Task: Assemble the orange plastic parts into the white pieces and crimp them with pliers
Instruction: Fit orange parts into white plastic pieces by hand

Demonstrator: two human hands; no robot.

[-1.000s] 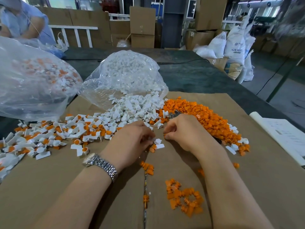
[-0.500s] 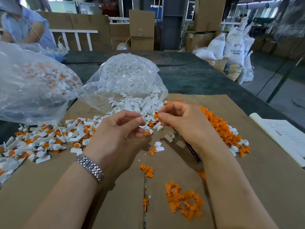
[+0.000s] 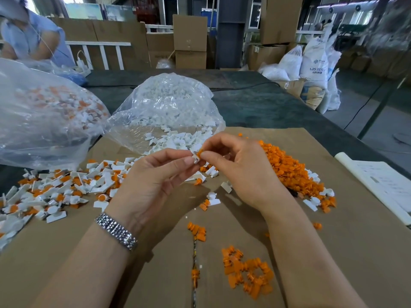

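My left hand (image 3: 155, 181) pinches a small white piece (image 3: 195, 158) between thumb and forefinger, raised above the cardboard. My right hand (image 3: 242, 170) pinches an orange part (image 3: 199, 152) and holds it against the top of that white piece. A heap of loose orange parts (image 3: 289, 170) lies right of my right hand. Loose white pieces (image 3: 175, 141) spill from a clear bag (image 3: 169, 107) behind my hands. Assembled white-and-orange pieces (image 3: 55, 190) are spread at the left. The pliers are mostly hidden under my right hand and the orange heap.
A large clear bag (image 3: 44, 116) with mixed pieces lies at the far left. Small orange clusters (image 3: 246, 272) lie on the cardboard sheet (image 3: 333, 252) near me. A white paper sheet (image 3: 382, 185) sits at the right edge. Another person (image 3: 31, 41) sits at the back left.
Both hands have lifted off the cardboard, and each now holds a piece. They have come together in the air, orange part meeting white piece.
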